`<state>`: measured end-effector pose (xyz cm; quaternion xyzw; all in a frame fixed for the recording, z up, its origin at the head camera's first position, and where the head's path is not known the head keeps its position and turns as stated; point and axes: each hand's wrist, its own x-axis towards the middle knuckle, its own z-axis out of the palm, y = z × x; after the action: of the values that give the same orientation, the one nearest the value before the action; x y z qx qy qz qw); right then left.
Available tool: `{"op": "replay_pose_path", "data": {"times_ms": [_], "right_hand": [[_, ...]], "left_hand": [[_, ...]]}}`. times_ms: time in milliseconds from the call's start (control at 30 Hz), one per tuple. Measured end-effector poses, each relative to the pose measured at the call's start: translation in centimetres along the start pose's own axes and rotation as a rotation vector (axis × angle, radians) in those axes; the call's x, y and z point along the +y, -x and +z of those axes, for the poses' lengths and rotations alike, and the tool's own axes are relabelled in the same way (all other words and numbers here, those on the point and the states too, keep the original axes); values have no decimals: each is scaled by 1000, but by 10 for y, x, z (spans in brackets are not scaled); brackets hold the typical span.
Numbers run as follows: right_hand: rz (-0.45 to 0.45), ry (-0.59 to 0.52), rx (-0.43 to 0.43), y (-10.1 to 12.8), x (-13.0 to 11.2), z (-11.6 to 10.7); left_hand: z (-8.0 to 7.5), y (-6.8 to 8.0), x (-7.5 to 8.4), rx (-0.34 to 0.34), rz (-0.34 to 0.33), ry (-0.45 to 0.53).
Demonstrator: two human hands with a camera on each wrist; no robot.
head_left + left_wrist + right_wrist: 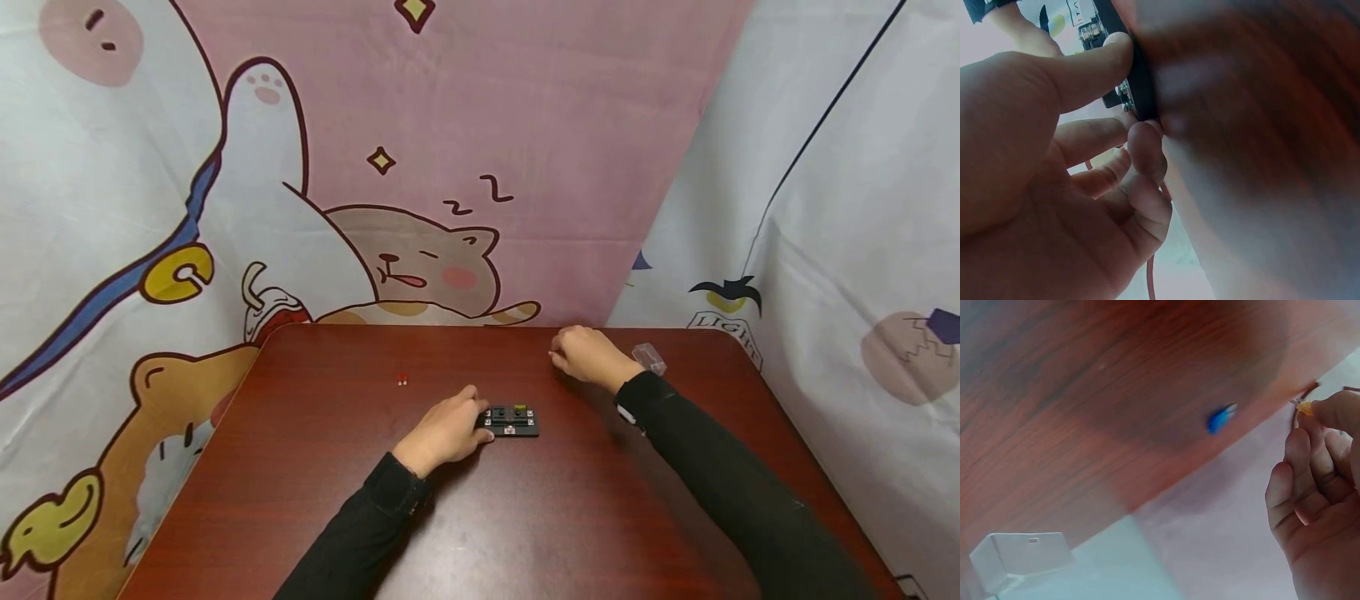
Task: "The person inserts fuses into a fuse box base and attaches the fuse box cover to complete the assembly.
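Note:
A small black block with metal screw terminals [512, 422] lies on the table, with a yellow piece [520, 408] on its far right part. My left hand [447, 427] grips the block's left end, the thumb at the near side and fingers at the far side. In the left wrist view the thumb presses on the block's black edge [1142, 87]. Farther back, my right hand [588, 357] is held near the table's far edge. Between its thumb and fingertip it pinches a tiny yellow piece with thin metal ends [1304, 407]. A small blue piece [1216, 420] lies on the table near this hand.
Behind the right wrist stands a clear plastic box [649, 358], also partly visible in the right wrist view. Two tiny red-and-white pieces [402, 380] lie left of the block. A printed cloth [570, 167] hangs behind the brown table [300, 467].

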<state>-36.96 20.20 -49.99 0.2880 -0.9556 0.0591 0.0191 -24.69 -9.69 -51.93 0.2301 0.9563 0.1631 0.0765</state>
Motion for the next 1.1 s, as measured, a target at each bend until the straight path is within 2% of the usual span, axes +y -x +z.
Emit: {"op": "replay_pose_path", "data": {"times_ms": [200,367,467,700,833,1100], "right_hand": [[-93,-11,65,20,-24,-12],[-201,28,112,35,-43,-13],[-232,24,122,43,-53,-15],[-306,-28,122,53,-75,-22],[-360,1,110,54,-84,-22],[-388,14,65,53,-94,-16]], "left_hand": [[-1,0,1,-3,2,7],[-2,0,1,-11,-7,7],[-2,0,1,-14,-8,13],[-1,-1,-1,-1,-1,18],[-1,-1,-1,6,7,12],[0,-1,-1,12,11,12]]}}
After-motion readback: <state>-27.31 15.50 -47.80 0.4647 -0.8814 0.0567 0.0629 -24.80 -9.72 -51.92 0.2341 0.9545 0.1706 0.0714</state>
